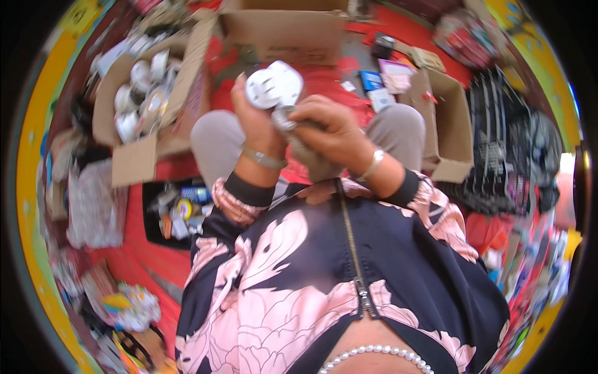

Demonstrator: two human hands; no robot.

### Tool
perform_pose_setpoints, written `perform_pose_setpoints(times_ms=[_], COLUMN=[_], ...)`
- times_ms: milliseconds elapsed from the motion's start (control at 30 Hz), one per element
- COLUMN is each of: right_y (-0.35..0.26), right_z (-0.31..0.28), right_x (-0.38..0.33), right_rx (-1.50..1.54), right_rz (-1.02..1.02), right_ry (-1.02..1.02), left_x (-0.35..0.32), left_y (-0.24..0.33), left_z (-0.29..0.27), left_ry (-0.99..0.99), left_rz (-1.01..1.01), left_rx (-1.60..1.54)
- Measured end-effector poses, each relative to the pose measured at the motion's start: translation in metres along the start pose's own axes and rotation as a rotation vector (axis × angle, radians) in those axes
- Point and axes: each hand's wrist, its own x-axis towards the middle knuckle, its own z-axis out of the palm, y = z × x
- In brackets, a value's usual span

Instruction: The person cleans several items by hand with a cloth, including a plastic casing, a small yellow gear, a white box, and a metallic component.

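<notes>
My left hand (pixel 252 121) is raised between my knees and closed around a white plastic piece (pixel 274 86). This piece looks like two rounded discs joined or overlapping, with small dark holes or slots on its face. Just below it, my right hand (pixel 333 131) pinches a small silvery-grey item (pixel 284 118) that touches or nearly touches the white piece's lower edge. Blur hides what kind of thing it is. Something greyish-beige hangs beneath the right fingers, partly covered by the hand.
An open cardboard box (pixel 112 103) of white round items stands at the left. Another cardboard box (pixel 280 34) sits ahead, and a third box (pixel 448 124) at the right, beside a black slatted stack (pixel 501 137). A black tray (pixel 152 218) of small goods lies on the red floor covering (pixel 156 268).
</notes>
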Motion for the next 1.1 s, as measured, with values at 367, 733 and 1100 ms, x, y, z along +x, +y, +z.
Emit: perform_pose_setpoints(times_ms=[367, 733, 1100], right_y=[0.053, 0.104, 0.118], right_z=[-0.037, -0.049, -0.059], right_x=[-0.012, -0.022, -0.03], right_rx=[0.449, 0.49, 0.423], right_rz=[0.686, 0.832, 0.821], right_ry=[0.161, 0.186, 0.203], left_x=[-0.098, -0.3, -0.282], left_y=[0.13, 0.151, 0.2], left_z=[-0.127, -0.35, -0.372], left_ry=[0.378, 1.382, 1.691], left_rz=[0.447, 0.462, -0.37], left_rx=[-0.132, -0.087, 1.88])
